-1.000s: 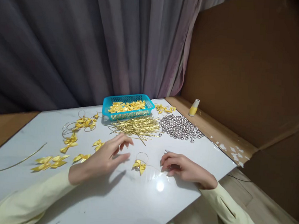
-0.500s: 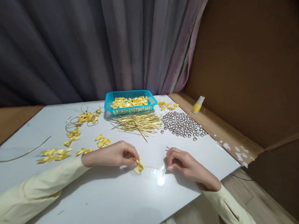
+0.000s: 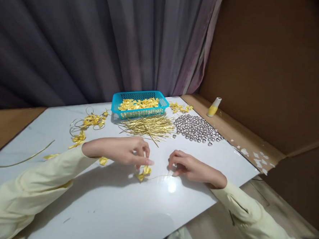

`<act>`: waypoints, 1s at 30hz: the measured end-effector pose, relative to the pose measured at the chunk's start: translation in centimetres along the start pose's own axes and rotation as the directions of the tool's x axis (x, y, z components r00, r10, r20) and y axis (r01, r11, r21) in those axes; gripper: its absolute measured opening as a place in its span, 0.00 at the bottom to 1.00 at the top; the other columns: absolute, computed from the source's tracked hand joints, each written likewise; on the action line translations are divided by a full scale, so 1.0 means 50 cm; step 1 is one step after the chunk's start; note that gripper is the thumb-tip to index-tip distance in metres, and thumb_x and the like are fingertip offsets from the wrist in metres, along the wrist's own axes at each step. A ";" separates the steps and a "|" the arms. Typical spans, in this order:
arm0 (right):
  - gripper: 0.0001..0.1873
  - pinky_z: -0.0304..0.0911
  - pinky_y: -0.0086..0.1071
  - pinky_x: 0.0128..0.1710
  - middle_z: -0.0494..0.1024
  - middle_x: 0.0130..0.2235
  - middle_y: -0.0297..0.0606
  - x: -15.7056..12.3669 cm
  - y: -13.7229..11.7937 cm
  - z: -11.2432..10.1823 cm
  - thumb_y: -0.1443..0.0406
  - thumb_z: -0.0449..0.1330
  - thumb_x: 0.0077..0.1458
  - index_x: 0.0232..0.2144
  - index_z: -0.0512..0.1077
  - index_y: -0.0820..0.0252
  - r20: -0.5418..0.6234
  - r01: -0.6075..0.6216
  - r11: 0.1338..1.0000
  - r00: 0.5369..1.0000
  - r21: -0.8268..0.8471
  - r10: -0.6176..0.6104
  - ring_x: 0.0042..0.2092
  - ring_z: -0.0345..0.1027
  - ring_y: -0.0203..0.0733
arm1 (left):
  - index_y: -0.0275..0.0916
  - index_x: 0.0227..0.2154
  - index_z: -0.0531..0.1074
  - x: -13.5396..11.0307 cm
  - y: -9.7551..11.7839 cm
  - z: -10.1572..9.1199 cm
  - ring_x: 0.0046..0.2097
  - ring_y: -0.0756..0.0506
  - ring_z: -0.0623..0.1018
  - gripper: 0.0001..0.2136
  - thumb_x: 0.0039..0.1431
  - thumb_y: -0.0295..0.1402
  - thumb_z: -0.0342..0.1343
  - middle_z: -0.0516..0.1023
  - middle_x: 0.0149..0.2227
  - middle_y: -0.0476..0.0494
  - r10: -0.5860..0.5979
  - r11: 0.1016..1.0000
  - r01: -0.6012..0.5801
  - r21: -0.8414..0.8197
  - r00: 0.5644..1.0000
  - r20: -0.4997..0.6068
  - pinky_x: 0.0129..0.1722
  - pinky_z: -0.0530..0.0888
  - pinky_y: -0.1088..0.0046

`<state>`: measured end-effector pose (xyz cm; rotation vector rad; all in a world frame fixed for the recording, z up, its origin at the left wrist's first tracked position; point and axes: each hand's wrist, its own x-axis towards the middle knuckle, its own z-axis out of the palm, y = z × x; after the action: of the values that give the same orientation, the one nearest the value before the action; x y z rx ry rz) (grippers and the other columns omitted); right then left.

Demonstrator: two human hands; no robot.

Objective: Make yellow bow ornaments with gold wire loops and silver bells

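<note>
While the left hand (image 3: 126, 151) is right at the yellow bow (image 3: 144, 172) over the white tabletop (image 3: 116, 210), a thin strand (image 3: 159, 177) runs toward the right hand (image 3: 190, 167); whether either has a grip, I can't tell.

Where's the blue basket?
Head view, just above centre: the basket sits at the table's far edge, before the curtain, behind the gold wires, left of the silver beads.

Yellow bow (image 3: 144, 173), shiny, a bit blurred, sits tilted on or just above the white table (image 3: 110, 210), nearer front edge than back; can't tell if lifted. Thin strand (image 3: 158, 176) runs from it, nr straight, twd front-right corner.
</note>
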<state>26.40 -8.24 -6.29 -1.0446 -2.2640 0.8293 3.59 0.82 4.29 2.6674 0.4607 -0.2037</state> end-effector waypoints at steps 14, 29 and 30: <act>0.03 0.59 0.31 0.35 0.70 0.34 0.36 -0.014 -0.023 -0.019 0.68 0.52 0.57 0.31 0.64 0.60 -0.133 -0.110 0.968 0.981 0.227 0.143 0.35 0.63 0.36 | 0.42 0.42 0.70 0.069 -0.002 0.007 0.29 0.49 0.69 0.25 0.37 0.16 0.52 0.71 0.34 0.47 -0.001 1.000 -0.004 0.013 0.928 0.372 0.23 0.61 0.79; 0.10 0.51 0.27 0.25 0.64 0.20 0.27 -0.035 -0.058 -0.026 0.62 0.62 0.51 0.28 0.63 0.59 -0.176 0.061 0.401 0.950 0.914 0.258 0.23 0.57 0.31 | 0.39 0.28 0.74 0.053 -0.021 0.037 0.28 0.50 0.70 0.04 0.49 0.25 0.57 0.74 0.28 0.47 0.023 1.000 -0.019 -0.018 0.949 0.313 0.25 0.61 0.79; 0.11 0.51 0.27 0.24 0.64 0.20 0.27 -0.038 -0.063 -0.028 0.61 0.62 0.50 0.28 0.63 0.59 -0.190 0.074 0.396 0.945 0.915 0.264 0.22 0.56 0.31 | 0.39 0.29 0.74 0.050 -0.022 0.039 0.28 0.50 0.70 0.04 0.50 0.26 0.57 0.74 0.29 0.47 0.023 0.999 -0.015 -0.029 0.954 0.300 0.26 0.62 0.79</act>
<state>26.88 -10.95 -3.47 -0.6498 -1.0878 1.5790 5.43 1.63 1.59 2.5529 0.3363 -0.5832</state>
